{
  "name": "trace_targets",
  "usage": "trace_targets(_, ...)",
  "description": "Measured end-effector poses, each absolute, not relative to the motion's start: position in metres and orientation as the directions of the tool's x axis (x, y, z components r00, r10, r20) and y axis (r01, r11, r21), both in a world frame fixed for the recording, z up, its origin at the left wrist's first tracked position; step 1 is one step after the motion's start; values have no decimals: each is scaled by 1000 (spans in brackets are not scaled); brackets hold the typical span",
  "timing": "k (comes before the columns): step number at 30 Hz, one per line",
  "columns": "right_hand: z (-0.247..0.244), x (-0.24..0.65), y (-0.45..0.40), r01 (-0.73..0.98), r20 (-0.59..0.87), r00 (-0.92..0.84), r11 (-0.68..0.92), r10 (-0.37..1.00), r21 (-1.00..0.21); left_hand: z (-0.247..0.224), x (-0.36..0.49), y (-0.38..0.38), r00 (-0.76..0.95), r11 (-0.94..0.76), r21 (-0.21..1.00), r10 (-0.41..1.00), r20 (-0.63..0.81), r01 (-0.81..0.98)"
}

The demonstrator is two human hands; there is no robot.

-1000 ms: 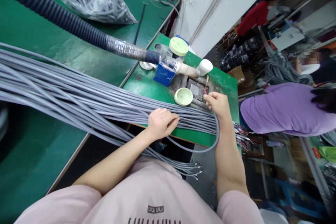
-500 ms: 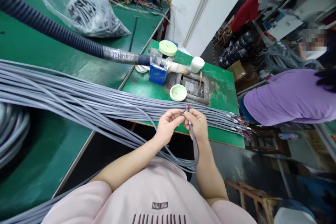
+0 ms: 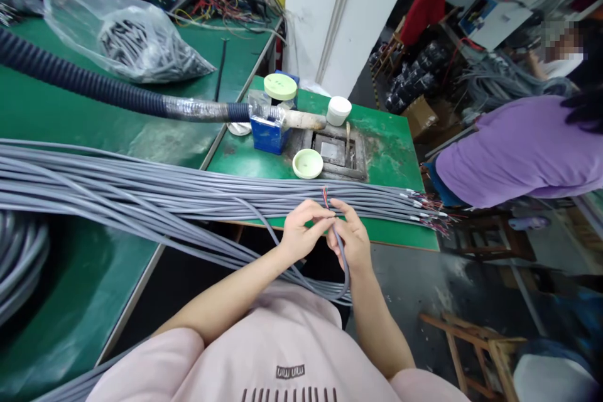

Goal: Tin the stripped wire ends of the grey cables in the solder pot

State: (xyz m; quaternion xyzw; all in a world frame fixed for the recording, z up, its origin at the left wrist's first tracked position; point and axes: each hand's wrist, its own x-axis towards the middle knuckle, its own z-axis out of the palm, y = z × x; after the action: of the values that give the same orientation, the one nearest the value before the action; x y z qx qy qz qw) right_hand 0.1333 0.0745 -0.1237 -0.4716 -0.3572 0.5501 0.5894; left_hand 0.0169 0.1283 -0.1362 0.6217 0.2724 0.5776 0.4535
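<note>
Both hands meet at the end of one grey cable [image 3: 346, 267], just in front of a long bundle of grey cables [image 3: 211, 191]. My right hand [image 3: 351, 239] wraps round that cable near its end, with the index finger partly raised. Thin coloured wires [image 3: 325, 196], red among them, stick up from the cable end. The thumb and fingertips of my left hand [image 3: 304, 229] are pinched together at the base of these wires; what lies between them is too small to make out. The held cable bends down below my right hand.
A black hose [image 3: 127, 95] runs to a blue box [image 3: 267, 135]. Near it are a green-rimmed dish [image 3: 308, 164], a white cup [image 3: 338, 110] and a dark metal recess [image 3: 358, 151]. Left stand a bag of cable pieces [image 3: 132, 44] and a cable coil [image 3: 21, 257]. A person in purple [image 3: 518, 151] is at the right.
The view has shifted, so the table items sit further left. My right index finger has lifted somewhat, and the coloured wires now stand up in a narrower group above my fingertips.
</note>
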Motion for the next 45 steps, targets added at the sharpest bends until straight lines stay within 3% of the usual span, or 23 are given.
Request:
trace_targets(5, -122, 130, 65, -240, -63, 225, -7, 972, -971, -143, 22, 122, 205, 5, 900, 974, 94, -436)
trace_targets(8, -119, 125, 60, -167, -55, 236, -15, 970, -986, -147, 21, 120, 477, 343, 791, 876, -75, -506)
trace_targets(11, -116, 127, 57, -19, -57, 186, -54, 981, -998, -148, 17, 119, 670, 535, 689, 736, -96, -489)
trace_targets(16, -102, 150, 59, 380, 111, 168, 40, 979, -924, -143, 9, 119, 691, 580, 678, 708, -145, -452)
trace_targets(23, -77, 140, 76, 640, 250, 86, 138, 965, -755, -150, 8, 112, 747, 548, 738, 659, -91, -394)
trace_targets(26, -76, 133, 82, 632, 276, 87, 161, 957, -758, -153, 6, 111, 751, 553, 733, 654, -89, -396)
trace_targets(33, -91, 141, 83, 399, 212, 215, 113, 953, -910, -145, 4, 115, 698, 625, 640, 691, -187, -447)
trace_targets(37, -101, 147, 81, 395, 201, 226, 99, 953, -913, -145, 4, 118, 699, 654, 593, 686, -203, -470)
trace_targets(41, -108, 153, 75, 531, 414, 177, 267, 893, -804, -149, 2, 122, 683, 661, 563, 698, -217, -497)
trace_targets(45, -114, 155, 67, 612, 616, -113, 543, 779, -575, -149, 0, 127, 684, 667, 525, 701, -202, -528)
